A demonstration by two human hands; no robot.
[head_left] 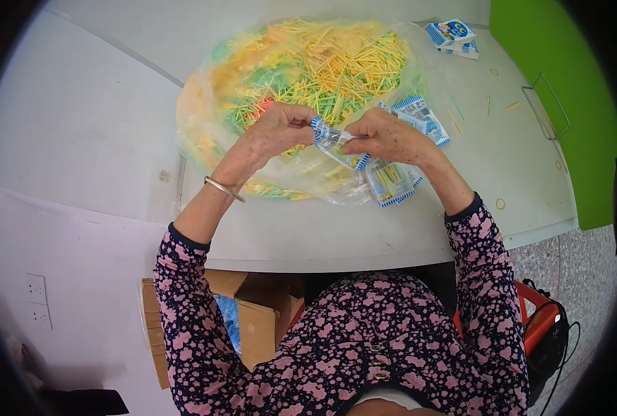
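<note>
Between my two hands is a small clear plastic packet (353,159) with blue-and-white striped ends, held tilted. My left hand (277,130) pinches its upper left end with thumb and fingers. On the packet's right side, my right hand (386,137) is closed, thumb against fingers. Whether sticks lie inside this packet is hard to make out. Behind and under my hands spreads a large clear plastic bag (197,114), opened over a heap of thin yellow, green and some red sticks (350,62). Beside my right hand lie several similar packets (389,182), one showing yellow sticks inside.
Blue-and-white packs (451,32) lie at the back right of the white table (308,243). Rubber bands (500,204) and loose sticks (513,105) are scattered on the right, near a wire handle (551,104) and a green panel (554,55). Below stands an open cardboard box (258,333).
</note>
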